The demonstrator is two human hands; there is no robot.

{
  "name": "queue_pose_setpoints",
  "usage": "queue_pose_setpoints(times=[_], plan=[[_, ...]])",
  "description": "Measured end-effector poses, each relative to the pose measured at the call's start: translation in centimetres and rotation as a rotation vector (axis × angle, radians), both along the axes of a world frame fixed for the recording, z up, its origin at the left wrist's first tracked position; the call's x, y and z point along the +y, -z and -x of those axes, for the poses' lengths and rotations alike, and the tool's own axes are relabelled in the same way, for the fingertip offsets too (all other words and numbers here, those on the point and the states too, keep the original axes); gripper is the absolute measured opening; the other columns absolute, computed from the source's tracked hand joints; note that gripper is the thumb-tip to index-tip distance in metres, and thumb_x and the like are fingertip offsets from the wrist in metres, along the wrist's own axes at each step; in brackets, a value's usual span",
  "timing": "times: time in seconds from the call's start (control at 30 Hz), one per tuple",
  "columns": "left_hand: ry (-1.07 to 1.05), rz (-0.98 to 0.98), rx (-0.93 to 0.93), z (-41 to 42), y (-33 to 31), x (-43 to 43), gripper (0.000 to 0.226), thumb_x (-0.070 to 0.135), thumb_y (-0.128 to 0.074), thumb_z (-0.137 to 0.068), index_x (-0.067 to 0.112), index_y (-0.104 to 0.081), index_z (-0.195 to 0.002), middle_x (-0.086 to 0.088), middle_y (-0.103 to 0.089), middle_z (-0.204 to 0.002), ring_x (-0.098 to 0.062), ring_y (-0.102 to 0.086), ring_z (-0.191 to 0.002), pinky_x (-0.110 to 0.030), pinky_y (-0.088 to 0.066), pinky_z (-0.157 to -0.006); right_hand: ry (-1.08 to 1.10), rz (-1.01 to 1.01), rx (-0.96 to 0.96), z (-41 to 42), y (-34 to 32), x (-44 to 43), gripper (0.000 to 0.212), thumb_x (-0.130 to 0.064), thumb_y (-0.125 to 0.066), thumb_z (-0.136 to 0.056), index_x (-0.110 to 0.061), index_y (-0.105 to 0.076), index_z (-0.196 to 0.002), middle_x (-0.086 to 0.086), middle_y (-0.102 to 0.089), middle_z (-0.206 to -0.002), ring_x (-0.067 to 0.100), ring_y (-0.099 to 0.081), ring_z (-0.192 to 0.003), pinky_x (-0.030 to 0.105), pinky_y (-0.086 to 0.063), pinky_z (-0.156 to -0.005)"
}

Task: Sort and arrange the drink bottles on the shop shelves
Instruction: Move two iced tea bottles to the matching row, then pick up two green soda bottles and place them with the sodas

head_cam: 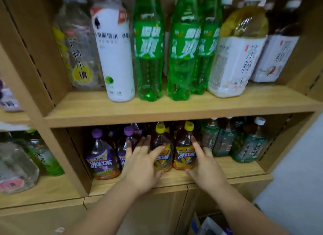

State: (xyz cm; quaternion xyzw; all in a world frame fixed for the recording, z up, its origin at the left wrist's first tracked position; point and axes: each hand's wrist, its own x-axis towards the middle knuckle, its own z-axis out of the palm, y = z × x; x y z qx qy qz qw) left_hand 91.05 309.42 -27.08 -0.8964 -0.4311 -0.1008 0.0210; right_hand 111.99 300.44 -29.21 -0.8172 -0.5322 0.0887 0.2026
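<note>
1. Head view: the left yellow-capped bottle and the right yellow-capped bottle stand upright and touching on the lower shelf, near its front edge, with caps at 12 o'clock.
2. Purple-capped bottles crowd in at 9 o'clock and green-labelled bottles at 3 o'clock. The upper shelf sits just above the caps.
3. The left hand has its fingers spread wide and straight against the left bottle. The right hand has straight fingers flanking the right bottle.

head cam, close, facing fwd/down at shelves
</note>
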Motion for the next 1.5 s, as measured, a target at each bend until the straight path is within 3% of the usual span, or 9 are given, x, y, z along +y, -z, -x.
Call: queue_pose_setpoints(times=[0.13, 0.23, 0.37, 0.57, 0.7, 1.17, 1.27, 1.37, 1.5], plan=[[0.018, 0.245, 0.065, 1.8, -5.8, -1.8, 0.077, 0.068, -0.056, -0.084, 0.043, -0.034, -0.153, 0.001, -0.03, -0.164, -0.021, -0.026, -0.149, -0.042, -0.009, -0.125, -0.019, 0.151, 0.072, 0.2, -6.6, -2.2, 0.102, -0.052, -0.075, -0.083, -0.047, -0.004, -0.156, 0.003, -0.009, -0.166, 0.029, -0.042, -0.142, 0.037, -0.045, -0.11], [-0.034, 0.395, 0.021, 3.7, -10.0, -4.1, 0.079, 0.076, -0.046, -0.077, 0.04, -0.046, -0.147, 0.002, -0.036, -0.161, -0.019, -0.033, -0.147, -0.028, -0.023, -0.121, -0.03, 0.162, 0.107, 0.5, -11.9, -4.2, 0.087, -0.057, -0.071, -0.086, -0.041, -0.023, -0.157, 0.001, -0.011, -0.165, 0.026, -0.039, -0.144, 0.035, -0.045, -0.107], [-0.067, 0.472, -0.048, 5.5, -16.7, -7.1, 0.088, 0.079, -0.033, -0.064, 0.038, -0.056, -0.139, 0.004, -0.045, -0.154, -0.018, -0.043, -0.14, -0.026, -0.034, -0.113, -0.038, 0.137, 0.173, 0.6, -18.4, -7.0, 0.073, -0.061, -0.072, -0.083, -0.036, -0.045, -0.146, -0.002, -0.022, -0.159, 0.019, -0.038, -0.144, 0.031, -0.04, -0.111], [-0.148, 0.466, -0.222, 5.6, -27.5, -9.6, 0.071, 0.067, -0.064, -0.07, 0.033, -0.062, -0.132, 0.012, -0.056, -0.132, -0.018, -0.055, -0.124, -0.03, -0.046, -0.1, -0.016, 0.065, 0.305, -1.2, -28.2, -9.8, 0.065, -0.053, -0.076, -0.083, -0.031, -0.054, -0.14, -0.003, -0.032, -0.151, 0.018, -0.043, -0.137, 0.033, -0.039, -0.112], [-0.119, 0.46, -0.347, 2.9, -32.4, -10.2, 0.067, 0.051, -0.075, -0.084, 0.03, -0.051, -0.143, 0.009, -0.051, -0.139, -0.018, -0.054, -0.126, -0.029, -0.044, -0.102, 0.014, -0.044, 0.357, -3.3, -33.0, -9.6, 0.067, -0.046, -0.076, -0.085, -0.027, -0.05, -0.144, 0.001, -0.039, -0.148, 0.02, -0.047, -0.132, 0.031, -0.042, -0.104], [0.147, 0.554, -0.463, -9.0, -33.6, -4.6, 0.084, 0.036, -0.07, -0.093, 0.028, -0.021, -0.162, 0.006, -0.025, -0.166, -0.014, -0.025, -0.152, -0.025, -0.019, -0.12, 0.115, -0.143, 0.428, -8.9, -39.1, -2.7, 0.053, -0.035, -0.066, -0.096, -0.023, -0.049, -0.145, 0.0, -0.056, -0.142, 0.017, -0.052, -0.129, 0.036, -0.044, -0.105], [0.212, 0.526, -0.458, -10.2, -33.4, -3.4, 0.082, 0.032, -0.067, -0.096, 0.026, -0.019, -0.162, 0.009, -0.026, -0.163, -0.01, -0.031, -0.147, -0.017, -0.02, -0.112, 0.136, -0.147, 0.514, -8.7, -40.0, -0.8, 0.036, -0.032, -0.06, -0.101, -0.02, -0.055, -0.135, 0.0, -0.066, -0.124, 0.017, -0.061, -0.115, 0.031, -0.05, -0.086], [0.273, 0.488, -0.415, -11.5, -33.1, -2.5, 0.081, 0.032, -0.065, -0.097, 0.023, -0.017, -0.162, 0.007, -0.028, -0.16, -0.012, -0.035, -0.143, -0.017, -0.022, -0.11, 0.117, -0.145, 0.499, -8.5, -40.4, 0.9, 0.035, -0.026, -0.056, -0.101, -0.018, -0.058, -0.136, 0.009, -0.072, -0.11, 0.027, -0.068, -0.099, 0.04, -0.055, -0.083], [0.261, 0.469, -0.402, -12.6, -32.9, -2.4, 0.077, 0.033, -0.064, -0.097, 0.022, -0.02, -0.161, 0.005, -0.029, -0.157, -0.014, -0.039, -0.14, -0.019, -0.028, -0.107, 0.194, -0.069, 0.366, -8.3, -39.7, 1.9, 0.032, -0.018, -0.057, -0.097, 0.006, -0.064, -0.116, 0.026, -0.069, -0.091, 0.031, -0.063, -0.073, 0.039, -0.053, -0.068]])
